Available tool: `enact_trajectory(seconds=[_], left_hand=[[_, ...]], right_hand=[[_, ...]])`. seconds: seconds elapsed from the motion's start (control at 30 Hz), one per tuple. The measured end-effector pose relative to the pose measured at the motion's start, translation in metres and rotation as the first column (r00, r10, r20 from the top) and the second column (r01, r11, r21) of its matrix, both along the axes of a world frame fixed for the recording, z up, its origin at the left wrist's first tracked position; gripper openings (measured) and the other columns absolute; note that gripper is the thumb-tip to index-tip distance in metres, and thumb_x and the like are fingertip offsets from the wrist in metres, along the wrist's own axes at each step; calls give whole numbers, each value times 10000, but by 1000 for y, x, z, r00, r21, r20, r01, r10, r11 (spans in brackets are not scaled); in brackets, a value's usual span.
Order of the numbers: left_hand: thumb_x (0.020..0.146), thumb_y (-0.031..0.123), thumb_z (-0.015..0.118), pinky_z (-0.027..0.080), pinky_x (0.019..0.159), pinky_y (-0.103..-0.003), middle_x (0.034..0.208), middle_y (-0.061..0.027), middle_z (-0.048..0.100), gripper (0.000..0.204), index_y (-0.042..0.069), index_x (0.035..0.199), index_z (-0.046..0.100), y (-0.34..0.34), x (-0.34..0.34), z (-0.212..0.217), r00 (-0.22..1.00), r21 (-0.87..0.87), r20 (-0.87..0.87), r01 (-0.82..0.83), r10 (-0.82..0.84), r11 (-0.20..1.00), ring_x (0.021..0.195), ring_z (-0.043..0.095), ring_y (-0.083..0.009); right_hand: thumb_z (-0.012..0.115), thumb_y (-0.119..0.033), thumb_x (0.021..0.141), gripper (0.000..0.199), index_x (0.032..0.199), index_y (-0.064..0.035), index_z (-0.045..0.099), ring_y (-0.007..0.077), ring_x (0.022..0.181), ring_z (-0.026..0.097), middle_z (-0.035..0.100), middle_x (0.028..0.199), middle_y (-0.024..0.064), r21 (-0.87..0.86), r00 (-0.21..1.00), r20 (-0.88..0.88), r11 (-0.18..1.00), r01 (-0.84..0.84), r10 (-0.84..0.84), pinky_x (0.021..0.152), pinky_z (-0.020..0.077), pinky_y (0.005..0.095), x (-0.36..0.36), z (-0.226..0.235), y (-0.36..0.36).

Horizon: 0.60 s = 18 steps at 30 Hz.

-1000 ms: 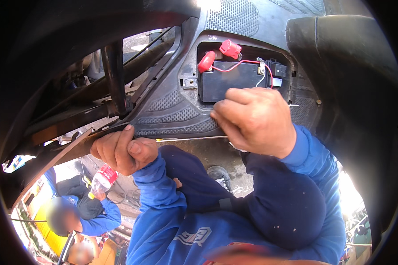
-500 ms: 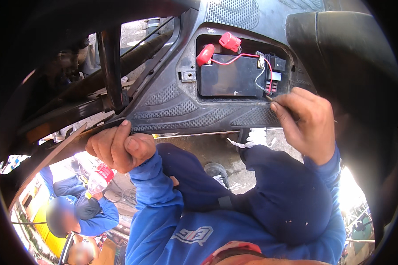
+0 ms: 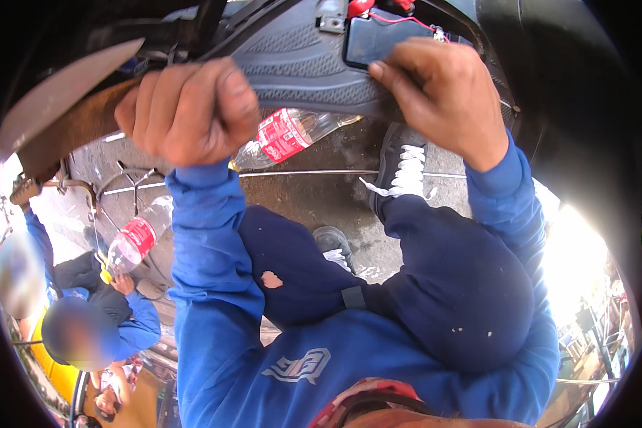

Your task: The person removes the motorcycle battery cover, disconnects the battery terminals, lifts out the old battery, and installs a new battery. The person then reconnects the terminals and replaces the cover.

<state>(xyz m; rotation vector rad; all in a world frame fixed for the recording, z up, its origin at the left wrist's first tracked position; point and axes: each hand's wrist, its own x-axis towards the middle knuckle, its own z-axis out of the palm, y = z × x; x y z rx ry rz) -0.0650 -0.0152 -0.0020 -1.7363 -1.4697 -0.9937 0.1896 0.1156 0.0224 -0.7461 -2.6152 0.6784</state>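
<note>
My left hand (image 3: 189, 110) is closed in a fist by the left edge of the textured black scooter footboard (image 3: 292, 57). Its curled fingers hide whatever may be inside. My right hand (image 3: 446, 96) is bent over the open battery compartment, thumb and fingers drawn together at the near edge of the dark battery (image 3: 374, 39). What they pinch, if anything, cannot be made out. A red terminal cover (image 3: 360, 8) sits at the battery's far left, and a thin red wire (image 3: 399, 19) crosses its top. The right hand partly hides the compartment.
Beneath the footboard lies a clear bottle with a red label (image 3: 282, 137). Another person at the lower left, in a blue sleeve (image 3: 141, 324), has a hand at a second bottle (image 3: 137, 239). A black scooter panel (image 3: 571, 114) rises on the right. My shoe (image 3: 399, 167) rests on the ground.
The view has tipped down, so the footboard and battery sit higher in the picture. More of the bottle beneath the footboard shows. My right hand now covers the near right part of the battery.
</note>
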Motion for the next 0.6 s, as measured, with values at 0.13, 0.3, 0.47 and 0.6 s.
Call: enact_trajectory(seconds=[0.13, 0.3, 0.47, 0.6], left_hand=[[885, 186, 744, 493, 669, -324, 697, -30, 724, 139, 110, 770, 759, -5, -2, -2, 1000, -32, -20, -22, 22, 999, 614, 678, -216], [826, 127, 776, 418, 630, -329, 694, -15, 608, 91, 90, 779, 708, 6, -12, -5, 993, 65, -121, 15, -7, 998, 595, 592, -193], [786, 133, 768, 354, 605, -360, 651, -9, 510, 160, 116, 710, 629, 15, 1, -7, 998, 213, 30, 50, -57, 976, 561, 530, -210], [794, 134, 771, 350, 607, -364, 639, -13, 512, 166, 117, 701, 634, 11, 7, -1, 996, 213, 84, 24, -43, 977, 559, 535, -218]], right_hand=[[817, -165, 918, 178, 954, 5, 777, 301, 614, 634, 673, 752, 183, -23, 996, -86, 999, -39, 37, 602, 488, 384, -15, -14, 2], [772, -154, 1015, 220, 996, 65, 755, 50, 726, 579, 706, 777, -3, -183, 997, -67, 983, 21, -34, 658, 476, 241, -9, -13, -4], [817, -203, 938, 188, 931, -18, 780, 245, 574, 587, 661, 687, 148, 9, 975, 54, 976, 216, -216, 595, 495, 337, 1, 1, -9], [807, -174, 978, 221, 964, 38, 747, 60, 710, 544, 660, 735, 33, 14, 998, 4, 998, 63, -63, 649, 455, 252, 2, -2, -10]])
